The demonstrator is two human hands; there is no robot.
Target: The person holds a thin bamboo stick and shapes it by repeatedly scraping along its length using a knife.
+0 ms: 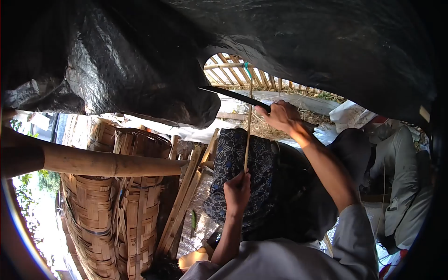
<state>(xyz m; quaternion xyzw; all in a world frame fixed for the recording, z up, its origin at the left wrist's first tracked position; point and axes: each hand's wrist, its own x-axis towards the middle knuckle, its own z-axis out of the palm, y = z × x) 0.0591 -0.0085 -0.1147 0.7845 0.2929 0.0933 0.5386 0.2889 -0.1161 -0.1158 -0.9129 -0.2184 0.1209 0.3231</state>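
My left hand is closed round the lower end of a thin bamboo strip, which stands nearly upright. Farther out, my right hand grips the handle of a long dark-bladed knife. The blade points left and crosses the strip in its upper part; whether it touches the strip I cannot tell. A dark patterned cloth covers my lap behind the strip.
Tall woven bamboo baskets stand at the left. A thick bamboo pole juts across in front of them, with split bamboo slats alongside. Black plastic sheeting hangs low overhead. At right sits another person in grey trousers.
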